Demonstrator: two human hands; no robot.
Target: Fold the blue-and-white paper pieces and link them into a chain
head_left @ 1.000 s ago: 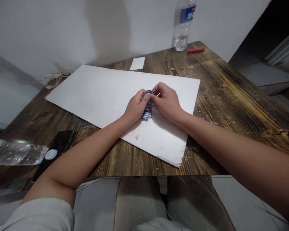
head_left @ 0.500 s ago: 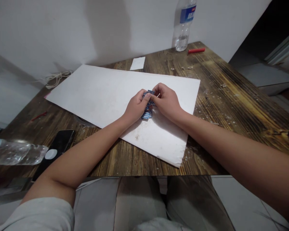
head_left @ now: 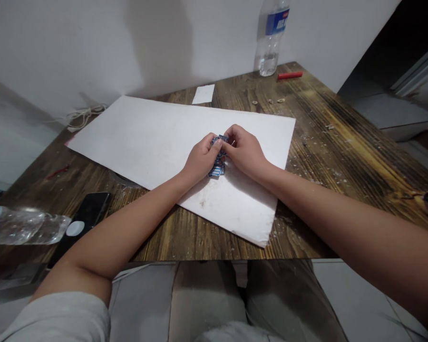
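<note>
Head view looks down on both hands, closed and working together near the middle of a wide white sheet [head_left: 146,142]; the left hand [head_left: 201,159] curls its fingers over a small cluster of blue-and-white flat pieces [head_left: 218,167], and the right hand [head_left: 245,151] pinches the cluster's upper edge from the other side. The cluster's lower part shows below the fingers, close over the sheet; whether it touches cannot be told, and what the pieces are is too small to make out. Good handling here seems to call for light fingertip pressure and low, steady wrists, with the cluster held over the white surface, where any loose bit would show. The sheet lies on a scarred wooden bench [head_left: 328,142] scattered with crumbs; a water bottle [head_left: 271,42] stands upright at the far edge beside a red stick [head_left: 290,75], and a black phone [head_left: 85,218] lies near a flattened plastic bottle [head_left: 24,225].
</note>
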